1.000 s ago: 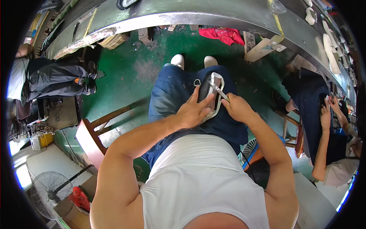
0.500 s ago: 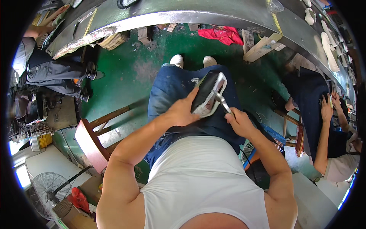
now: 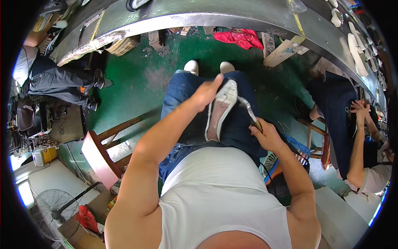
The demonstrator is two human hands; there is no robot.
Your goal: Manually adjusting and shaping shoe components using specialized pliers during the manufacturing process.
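Above my lap, an unfinished shoe [image 3: 219,114] is turned with its pinkish-brown underside up and a ragged whitish edge around it. My left hand [image 3: 206,94] holds the shoe at its far left side; the hand is slightly blurred and the fingertips are partly hidden. My right hand [image 3: 267,135] is wrapped round the brown handle of a hammer-like metal tool [image 3: 248,107]. The curved metal end of this tool is just right of the shoe's far end; I cannot tell whether they touch.
A long metal workbench [image 3: 182,23] curves across the far side. Red cloth [image 3: 240,38] lies on the green floor beneath it. A wooden stool [image 3: 99,159] stands left, a fan [image 3: 54,209] lower left. Co-workers sit on both sides; pale shoes [image 3: 357,54] lie at right.
The shoe has turned from its black side to its underside, its near end swinging toward me. My left hand moved up to its far end. The tool came off the edge, slightly right.
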